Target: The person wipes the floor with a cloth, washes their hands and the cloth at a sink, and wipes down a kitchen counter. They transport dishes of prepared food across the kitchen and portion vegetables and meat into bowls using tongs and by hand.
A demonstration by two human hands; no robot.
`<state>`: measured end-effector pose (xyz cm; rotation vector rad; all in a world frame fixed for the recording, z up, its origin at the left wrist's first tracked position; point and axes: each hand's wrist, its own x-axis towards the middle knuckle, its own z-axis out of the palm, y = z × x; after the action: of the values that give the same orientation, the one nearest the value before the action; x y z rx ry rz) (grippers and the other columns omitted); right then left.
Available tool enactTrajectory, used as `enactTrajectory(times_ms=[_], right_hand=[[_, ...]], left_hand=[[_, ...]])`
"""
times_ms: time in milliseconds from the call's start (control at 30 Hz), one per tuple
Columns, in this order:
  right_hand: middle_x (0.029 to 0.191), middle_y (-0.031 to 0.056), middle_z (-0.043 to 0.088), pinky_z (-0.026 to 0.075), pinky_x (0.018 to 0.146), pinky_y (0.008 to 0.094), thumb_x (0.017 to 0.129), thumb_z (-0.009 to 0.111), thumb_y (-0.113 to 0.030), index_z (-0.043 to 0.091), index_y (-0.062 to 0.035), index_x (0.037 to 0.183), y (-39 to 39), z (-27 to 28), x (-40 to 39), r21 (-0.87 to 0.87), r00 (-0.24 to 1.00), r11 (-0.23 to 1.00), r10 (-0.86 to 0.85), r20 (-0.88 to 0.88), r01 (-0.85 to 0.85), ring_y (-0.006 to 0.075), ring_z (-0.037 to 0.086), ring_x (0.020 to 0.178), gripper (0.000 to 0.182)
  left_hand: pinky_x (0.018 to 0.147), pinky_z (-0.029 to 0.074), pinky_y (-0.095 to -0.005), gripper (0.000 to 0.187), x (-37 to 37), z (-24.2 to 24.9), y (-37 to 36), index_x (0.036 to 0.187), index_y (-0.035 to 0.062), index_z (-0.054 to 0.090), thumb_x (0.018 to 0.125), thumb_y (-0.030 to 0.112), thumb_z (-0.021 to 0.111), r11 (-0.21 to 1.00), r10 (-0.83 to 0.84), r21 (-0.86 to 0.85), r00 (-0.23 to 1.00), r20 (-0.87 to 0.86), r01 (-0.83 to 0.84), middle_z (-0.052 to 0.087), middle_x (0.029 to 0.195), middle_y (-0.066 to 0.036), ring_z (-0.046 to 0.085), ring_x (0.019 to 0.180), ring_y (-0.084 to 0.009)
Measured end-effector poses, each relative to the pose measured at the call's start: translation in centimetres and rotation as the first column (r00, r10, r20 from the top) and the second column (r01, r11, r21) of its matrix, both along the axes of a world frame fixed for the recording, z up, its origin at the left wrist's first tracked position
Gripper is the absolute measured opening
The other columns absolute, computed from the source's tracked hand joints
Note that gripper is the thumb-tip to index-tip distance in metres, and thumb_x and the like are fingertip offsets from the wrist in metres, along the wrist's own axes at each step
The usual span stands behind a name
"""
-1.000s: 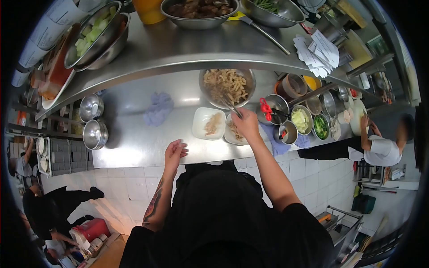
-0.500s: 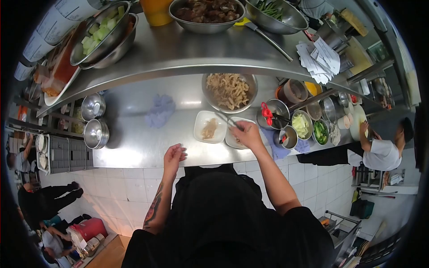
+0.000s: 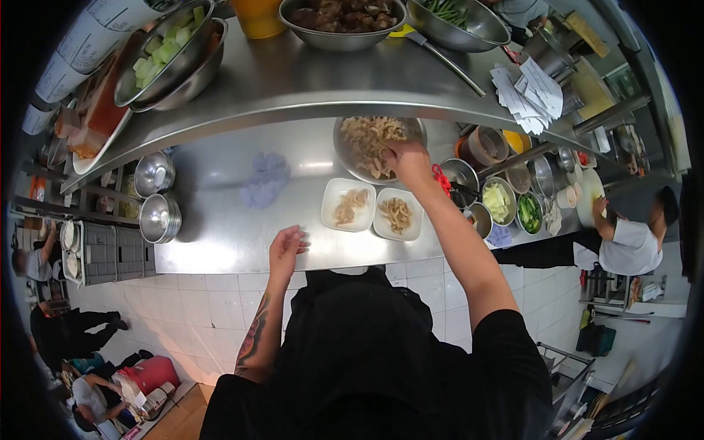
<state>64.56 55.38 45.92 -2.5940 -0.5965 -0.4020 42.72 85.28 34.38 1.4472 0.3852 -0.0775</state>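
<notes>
At the back of the steel counter, a metal bowl (image 3: 345, 158) holds pale brown cooked strips (image 3: 374, 136). My right hand (image 3: 407, 161) reaches over this bowl with its fingers closed; the metal tongs it carries are mostly hidden against the strips. Two square white dishes stand side by side nearer me. Strips lie in both the left dish (image 3: 328, 213) and the right dish (image 3: 416, 226). My left hand (image 3: 287, 249) hovers by the counter's front edge, palm inward, fingers loosely bent and apart, holding nothing.
A crumpled blue cloth (image 3: 265, 180) lies left of the dishes. Stacked metal bowls (image 3: 159, 218) stand farther left. On the right are red-handled scissors (image 3: 441, 180), chopped pale vegetables (image 3: 496, 202) and green peppers (image 3: 529, 213). A shelf (image 3: 315, 84) overhangs the back; a co-worker (image 3: 627, 246) stands at right.
My right hand has moved up and back from the right white dish to the bowl of strips. That dish now shows fully, with strips inside. My left hand has barely shifted.
</notes>
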Motion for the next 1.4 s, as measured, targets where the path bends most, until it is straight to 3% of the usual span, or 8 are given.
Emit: enactTrajectory(times_ms=[200, 567, 700, 867, 1000, 1167, 1267, 1400], right_hand=[[0.08, 0.0225, 0.069, 0.053, 0.064, 0.0379, 0.085, 0.071, -0.017, 0.073, -0.0003, 0.103, -1.5, 2.6, -5.6, 0.405, 0.987, 0.913, 0.011, -0.161, 0.055, 0.0373, 0.068, 0.069, 0.025], [0.089, 0.0167, 0.07, 0.055, 0.069, 0.0433, 0.085, 0.068, -0.015, 0.069, -0.005, 0.111, -1.6, -7.5, -13.9, 0.136, 0.986, 0.985, 0.125, -0.112, -0.11, 0.0349, 0.069, 0.078, 0.027], [0.087, 0.0159, 0.07, 0.055, 0.066, 0.0429, 0.085, 0.069, -0.017, 0.068, -0.0062, 0.113, -1.1, -5.5, -14.4, 0.127, 0.984, 0.992, 0.038, -0.175, -0.016, 0.0349, 0.068, 0.075, 0.029], [0.078, 0.0145, 0.07, 0.054, 0.064, 0.0421, 0.084, 0.072, -0.022, 0.069, -0.0074, 0.113, -1.8, -6.1, -13.1, -0.094, 0.951, 0.995, 0.015, -0.307, -0.046, 0.0344, 0.067, 0.07, 0.032], [0.075, 0.0158, 0.07, 0.053, 0.064, 0.0392, 0.083, 0.072, -0.025, 0.071, -0.0052, 0.108, -2.6, -3.7, -13.5, 0.088, 0.901, 0.992, -0.042, -0.431, 0.088, 0.0328, 0.068, 0.067, 0.032], [0.083, 0.0184, 0.071, 0.052, 0.067, 0.0407, 0.084, 0.07, -0.027, 0.073, -0.0058, 0.103, -4.6, -0.8, -13.6, 0.198, 0.862, 0.957, -0.087, -0.499, 0.211, 0.0368, 0.068, 0.074, 0.028], [0.082, 0.0187, 0.07, 0.052, 0.068, 0.0428, 0.085, 0.07, -0.025, 0.073, -0.0049, 0.102, -5.1, 0.2, -12.3, 0.199, 0.907, 0.93, -0.224, -0.356, 0.308, 0.0369, 0.068, 0.077, 0.027], [0.083, 0.0195, 0.07, 0.053, 0.071, 0.0451, 0.084, 0.069, -0.024, 0.072, -0.0058, 0.104, -4.8, 0.5, -9.7, 0.008, 0.939, 0.956, -0.287, -0.192, 0.294, 0.0375, 0.068, 0.08, 0.026]], left_hand=[[0.079, 0.054, -0.0284, 0.032, -1.3, -1.2, 0.2, 0.128, 0.0007, 0.057, 0.1, 0.017, 0.056, 1.0, 0.009, -0.022, 0.998, -0.069, -0.011, 0.068, 0.11, -0.012, 0.065, 0.088, -0.0156], [0.08, 0.054, -0.0284, 0.031, 0.1, -2.6, -1.6, 0.128, 0.0016, 0.056, 0.101, 0.017, 0.056, 0.997, -0.069, -0.039, 0.997, -0.034, 0.068, 0.066, 0.112, -0.009, 0.063, 0.089, -0.0132], [0.077, 0.053, -0.0258, 0.036, 0.5, -3.2, -2.5, 0.13, 0.0019, 0.055, 0.096, 0.012, 0.061, 0.977, -0.125, 0.179, 0.992, 0.022, 0.119, 0.063, 0.121, -0.01, 0.063, 0.094, -0.0136], [0.098, 0.045, -0.0436, 0.05, 5.6, 1.3, -5.8, 0.132, 0.0015, 0.052, 0.085, 0.01, 0.066, 0.67, -0.313, 0.728, 0.835, 0.453, -0.143, 0.051, 0.134, -0.022, 0.052, 0.119, -0.0367], [0.106, 0.039, -0.0459, 0.05, 9.5, 2.3, -7.2, 0.131, 0.0014, 0.053, 0.085, 0.014, 0.067, 0.659, -0.375, 0.741, 0.798, 0.471, -0.128, 0.05, 0.133, -0.019, 0.047, 0.124, -0.0376], [0.104, 0.039, -0.0461, 0.052, 10.8, 3.2, -7.4, 0.128, 0.0038, 0.055, 0.08, 0.02, 0.071, 0.393, -0.556, 0.893, 0.83, 0.041, 0.219, 0.052, 0.132, -0.017, 0.046, 0.124, -0.0373], [0.101, 0.039, -0.0462, 0.05, 10.5, 3.1, -7.8, 0.124, 0.0042, 0.058, 0.08, 0.023, 0.072, 0.456, -0.511, 0.888, 0.799, 0.316, -0.059, 0.056, 0.124, -0.015, 0.049, 0.12, -0.0362], [0.101, 0.039, -0.0473, 0.051, 11.2, 3.3, -7.5, 0.123, 0.0042, 0.059, 0.079, 0.025, 0.072, 0.389, -0.665, 0.921, 0.694, 0.276, 0.006, 0.058, 0.12, -0.015, 0.05, 0.118, -0.0359]])
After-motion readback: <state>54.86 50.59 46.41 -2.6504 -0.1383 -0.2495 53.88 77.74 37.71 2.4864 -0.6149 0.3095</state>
